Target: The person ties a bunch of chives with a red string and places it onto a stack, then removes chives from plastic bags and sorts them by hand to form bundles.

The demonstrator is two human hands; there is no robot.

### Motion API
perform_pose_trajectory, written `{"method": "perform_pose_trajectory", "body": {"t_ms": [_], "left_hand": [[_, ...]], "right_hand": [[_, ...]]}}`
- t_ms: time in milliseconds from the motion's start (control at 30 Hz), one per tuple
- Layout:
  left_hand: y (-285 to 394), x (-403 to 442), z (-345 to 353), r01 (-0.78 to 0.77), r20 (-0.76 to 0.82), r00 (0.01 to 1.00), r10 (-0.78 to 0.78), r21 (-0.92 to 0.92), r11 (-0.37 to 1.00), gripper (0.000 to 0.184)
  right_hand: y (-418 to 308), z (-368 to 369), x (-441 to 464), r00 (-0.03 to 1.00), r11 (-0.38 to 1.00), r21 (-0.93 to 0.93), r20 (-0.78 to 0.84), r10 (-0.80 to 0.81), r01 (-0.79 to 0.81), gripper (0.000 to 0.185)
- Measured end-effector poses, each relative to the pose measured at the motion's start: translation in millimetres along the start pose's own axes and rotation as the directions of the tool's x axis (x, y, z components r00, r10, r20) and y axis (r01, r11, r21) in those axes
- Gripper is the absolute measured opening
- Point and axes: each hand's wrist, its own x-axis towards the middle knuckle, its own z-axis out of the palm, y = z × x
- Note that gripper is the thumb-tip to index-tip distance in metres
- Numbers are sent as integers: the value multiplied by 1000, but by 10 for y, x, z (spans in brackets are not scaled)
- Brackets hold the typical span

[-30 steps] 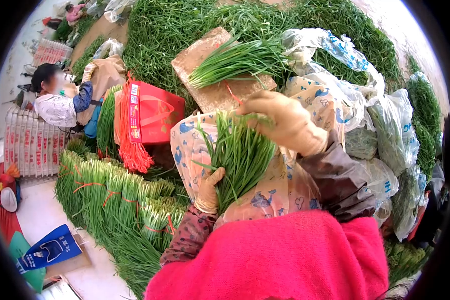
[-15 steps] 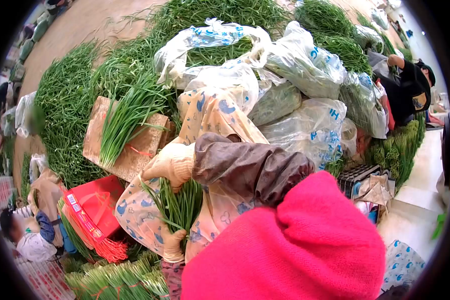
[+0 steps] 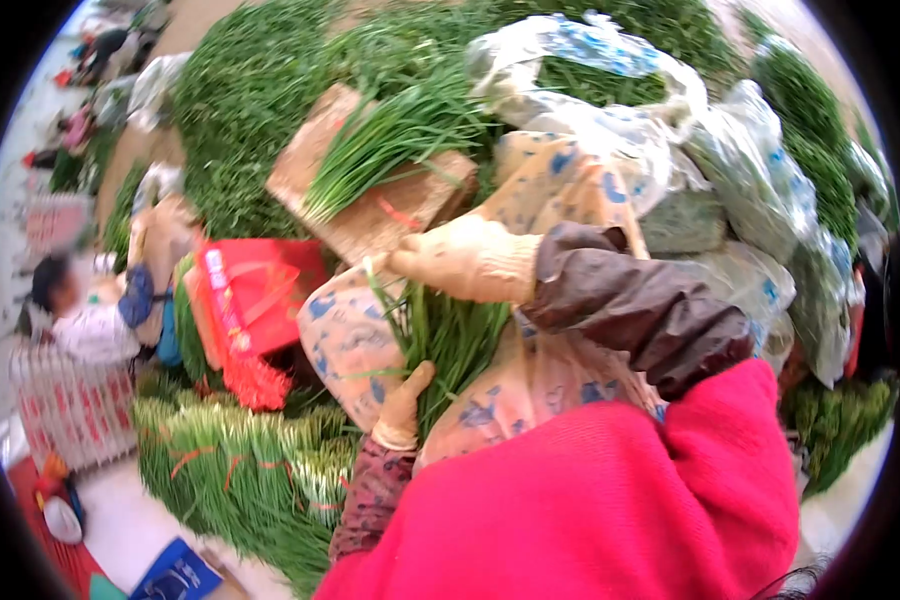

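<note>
My left hand (image 3: 404, 408), in a pale glove, is closed around the lower part of a bunch of green chives (image 3: 458, 338) above my lap. My right hand (image 3: 475, 262), also gloved, is closed over the bunch's upper end. A few leaves hang by its fingertips; what exactly it pinches is partly hidden. Under the bunch spreads a peach apron (image 3: 345, 335) with blue prints. Ahead of my right hand, a larger bunch of chives (image 3: 395, 145) lies across a brown board (image 3: 310, 150), with a red tie (image 3: 398, 212) near its edge.
Loose chives (image 3: 245, 100) are heaped ahead. Clear plastic bags (image 3: 690, 190) of greens stand to the right. A red bag (image 3: 270, 290) sits at left, above tied bundles (image 3: 240, 460). Another person (image 3: 95, 320) sits at far left beside a white crate (image 3: 70, 405).
My view has swung left, so the scene sits further right and more of the tied bundles shows. Both hands stay at the bunch of chives; its leaves are spread wider below my right hand.
</note>
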Motion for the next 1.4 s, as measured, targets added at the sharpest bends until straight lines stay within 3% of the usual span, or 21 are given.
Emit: {"method": "perform_pose_trajectory", "body": {"t_ms": [100, 167, 200, 233, 300, 333, 400, 467, 533, 567, 700, 767, 867, 900, 933, 1067, 1133, 1200, 1267, 1333, 1400], "left_hand": [[62, -50, -5, -32, 61, 997, 38, -101, 994, 55], [78, -103, 24, -12, 87, 996, 26, -161, 987, 56], [99, -124, 46, 19, 136, 991, 10, -213, 977, 57], [132, -153, 61, 32, 153, 988, 5, -240, 970, 59], [106, -140, -6, 47, 154, 988, -8, -248, 968, 60], [95, -130, -32, 65, 165, 986, -24, -252, 966, 61], [92, -119, -24, 42, 158, 987, -3, -243, 969, 61], [100, -121, 25, 1, 149, 988, 36, -242, 970, 61], [133, -119, 38, 19, 162, 986, 22, -250, 968, 61], [148, -126, 29, 39, 179, 984, 6, -247, 968, 61], [74, -84, -77, 80, 150, 987, -53, -181, 980, 65], [-5, -52, -109, -174, 257, 950, 175, -25, 984, 72], [55, -70, 22, -55, 211, 977, 27, 126, 990, 78], [65, -42, -35, -63, 237, 971, 22, 167, 984, 74], [84, -63, -5, -65, 234, 972, 25, 167, 984, 74], [143, -169, 73, 40, 123, 991, -53, 108, 993, 63], [123, -149, 87, 10, 116, 993, -17, 57, 998, 69], [114, -119, 93, -10, 115, 993, 4, 58, 998, 68], [112, -107, 100, -21, 114, 993, 14, 60, 998, 66], [127, -100, 99, -6, 141, 990, -4, 69, 998, 66], [146, -114, 116, 16, 134, 991, -24, 66, 998, 65]], "right_hand": [[-2, -164, 99, 994, 989, -139, 86, 68, -55, 37], [378, -34, 178, 962, 942, -260, -226, 155, -213, 50], [540, -154, 188, 882, 980, -28, -440, 165, -198, 38], [617, -269, 209, 745, 942, 262, -580, 328, -211, 27], [987, -413, 263, 670, 807, 506, -489, 559, -304, 25], [901, -608, 257, 679, 805, 278, -434, 592, -524, 33], [840, -601, 293, 698, 647, -263, -246, 672, -716, 48], [690, -566, 242, 820, 804, -180, -24, 572, -566, 61], [215, -839, 304, 734, 787, 120, 467, 493, -605, 72], [582, -311, 231, 934, 837, 452, 310, 177, -309, 76], [157, -210, 309, 895, 809, 493, 437, 90, -322, 61], [71, -186, 317, 869, 744, 471, 388, 307, -474, 46], [53, -125, 283, 921, 792, 471, 178, 347, -389, 38], [138, -36, 257, 928, 693, 635, 110, 356, -341, 35], [198, -16, 272, 910, 767, 585, -111, 399, -265, 32], [567, -424, 297, 626, 376, 879, -119, 771, -295, 48], [831, -402, 358, 592, 467, 872, -301, 748, -146, 40], [808, -469, 288, 844, 757, 550, -162, 511, -353, 44], [486, -501, 238, 912, 843, 358, 78, 403, -402, 47], [340, -424, 216, 915, 742, 555, 350, 201, -376, 43], [253, -252, 249, 918, 748, 547, 329, 220, -375, 35]]}}
